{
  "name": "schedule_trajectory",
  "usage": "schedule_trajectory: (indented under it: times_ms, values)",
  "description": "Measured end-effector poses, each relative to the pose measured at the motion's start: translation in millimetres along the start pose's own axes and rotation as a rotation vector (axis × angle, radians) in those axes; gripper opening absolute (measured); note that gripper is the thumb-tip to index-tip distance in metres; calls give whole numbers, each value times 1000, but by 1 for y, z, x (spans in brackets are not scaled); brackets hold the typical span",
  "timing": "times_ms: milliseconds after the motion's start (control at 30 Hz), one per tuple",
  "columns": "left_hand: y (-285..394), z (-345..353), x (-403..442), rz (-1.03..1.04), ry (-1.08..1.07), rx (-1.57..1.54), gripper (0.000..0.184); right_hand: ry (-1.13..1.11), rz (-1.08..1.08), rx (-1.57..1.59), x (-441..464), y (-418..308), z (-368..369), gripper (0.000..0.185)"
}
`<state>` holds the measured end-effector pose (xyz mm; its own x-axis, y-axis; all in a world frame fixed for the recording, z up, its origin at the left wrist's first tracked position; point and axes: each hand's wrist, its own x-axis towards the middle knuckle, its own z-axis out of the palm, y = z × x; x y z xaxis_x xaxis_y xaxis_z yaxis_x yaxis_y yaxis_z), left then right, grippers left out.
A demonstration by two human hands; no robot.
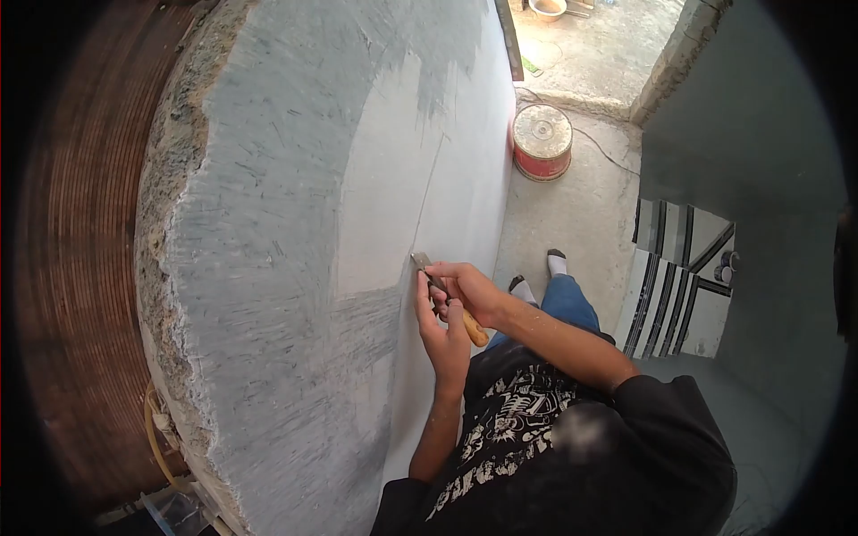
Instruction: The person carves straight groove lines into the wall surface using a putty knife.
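Note:
In front of the wall [384,179], close to its surface, I hold a scraper with a small metal blade [419,260] and a wooden handle [475,332]. My left hand [441,338] is closed around its middle from below, fingers pointing up along the tool. From the right, my right hand [469,290] closes on it near the blade. Between the hands there is a dark part that I cannot make out. A pale, smooth patch of coating and a thin dark line mark the wall just above the blade; rougher grey streaks surround them.
A red bucket [542,143] with a whitish top stands by the doorway, a cable beside it. Black-and-white striped panels [666,286] lie at the right. Brown corrugated sheet [98,223] is beyond the wall's broken edge. Outside sits a round basin [547,8].

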<state>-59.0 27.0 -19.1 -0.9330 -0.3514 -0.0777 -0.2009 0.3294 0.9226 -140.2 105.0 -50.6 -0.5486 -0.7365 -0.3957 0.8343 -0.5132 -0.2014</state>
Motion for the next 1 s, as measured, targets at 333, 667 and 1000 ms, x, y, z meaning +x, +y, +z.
schedule_trajectory:
  times_ms: [333, 667, 1000]
  values:
    - [7, -6, 7, -2, -43, -41, 62, 19, 15, 222, 3, 12, 22, 50]
    - [40, 7, 9, -188, 46, -121, 57, 71, 112, 309, 7, 6, 22, 39]
    - [22, 11, 15, -123, 85, -75, 53, 177, 115, 228, 9, -6, 24, 43]
